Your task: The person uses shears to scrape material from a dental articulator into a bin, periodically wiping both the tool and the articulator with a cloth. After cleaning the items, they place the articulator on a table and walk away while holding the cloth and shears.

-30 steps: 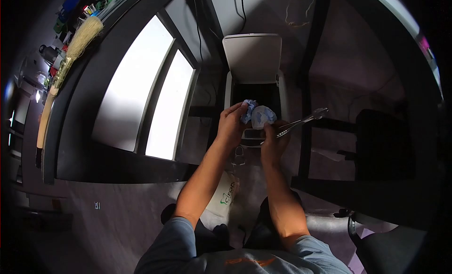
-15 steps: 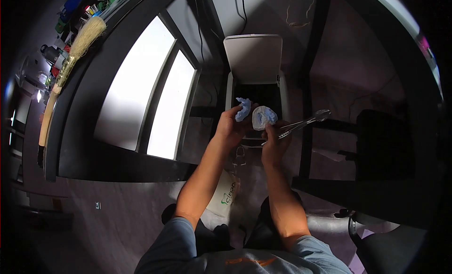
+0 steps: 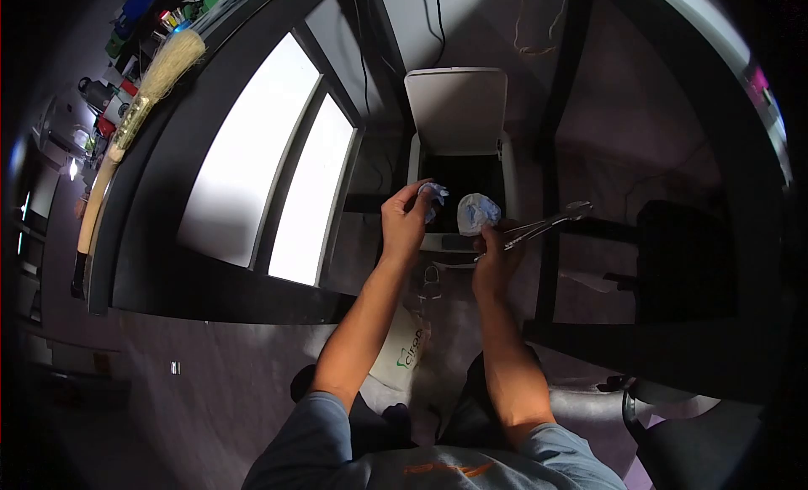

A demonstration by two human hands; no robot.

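My left hand pinches a crumpled piece of blue impression material between thumb and fingers. Beside it, my right hand is closed on a white plaster dental cast with blue material on its face. The same hand also holds a shiny metal tool with long thin arms and a rounded end, pointing right. Both hands are above a bin with a dark inside, and its lid stands raised at the back. A gap separates the blue piece from the cast.
On the left is a dark bench with bright white panels, and a long-handled brush lies along its edge. A printed white bag sits on the floor below my arms. Dark furniture stands at right; cables hang behind the bin.
My left hand has turned and closed further round the blue piece, showing more of its back. The right hand has shifted slightly right and down with the cast and metal tool.
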